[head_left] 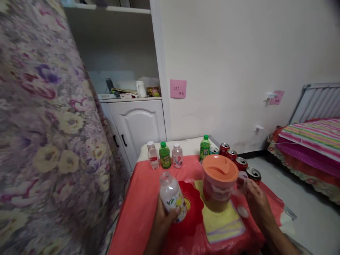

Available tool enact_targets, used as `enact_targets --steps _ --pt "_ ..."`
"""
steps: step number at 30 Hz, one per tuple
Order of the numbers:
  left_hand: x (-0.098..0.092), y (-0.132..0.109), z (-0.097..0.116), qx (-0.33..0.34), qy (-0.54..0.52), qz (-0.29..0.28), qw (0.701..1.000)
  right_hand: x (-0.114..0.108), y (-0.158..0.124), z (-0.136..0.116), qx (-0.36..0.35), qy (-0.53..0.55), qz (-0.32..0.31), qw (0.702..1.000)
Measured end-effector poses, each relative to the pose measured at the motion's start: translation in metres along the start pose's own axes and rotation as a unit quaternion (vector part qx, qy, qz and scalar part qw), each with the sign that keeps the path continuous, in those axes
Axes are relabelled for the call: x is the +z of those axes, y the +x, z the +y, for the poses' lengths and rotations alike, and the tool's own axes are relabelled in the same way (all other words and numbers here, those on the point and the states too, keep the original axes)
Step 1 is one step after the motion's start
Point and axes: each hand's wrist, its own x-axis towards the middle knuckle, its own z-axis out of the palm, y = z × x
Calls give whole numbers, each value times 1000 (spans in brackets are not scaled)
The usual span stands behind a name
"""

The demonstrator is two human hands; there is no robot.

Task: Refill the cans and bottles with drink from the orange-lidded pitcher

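My left hand (166,217) is wrapped round a clear bottle (172,198) with a fruit-patterned label; its mouth is uncapped and it tilts a little to the left. Under it lies a red scalloped tray (195,212). On the right, my right hand (255,193) grips the handle of a clear pitcher (216,193) with an orange lid (219,168). Liquid shows in the pitcher's lower part. The pitcher is over a folded yellow cloth (223,225); whether it touches the cloth I cannot tell. A white bottle cap (242,211) lies below my right hand.
Toward the back left stand a green-capped bottle (165,156) and clear bottles (177,156). Another green bottle (204,148) and several opened cans (241,163) line the back right of the red-covered table (140,202). A floral curtain (53,141) hangs at left; a bed (313,141) is at right.
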Motion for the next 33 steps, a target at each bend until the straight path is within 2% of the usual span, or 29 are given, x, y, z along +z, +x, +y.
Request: enact_targets --steps 6,14,19,27,33 --pt "-3 4 -10 7 -2 -15 1000 15 14 -4 -23 44 -50 998" --pt "-7 11 -24 -3 47 11 999 20 15 -7 -15 77 -54 995" --pt "-4 11 -26 7 38 -13 999 33 8 -16 -22 83 -57 995" --pt "-3 7 -14 26 55 -25 998 51 0 -32 -15 81 -34 996" --pt "0 1 -1 23 51 -32 998 52 -6 -70 -21 72 -44 996"
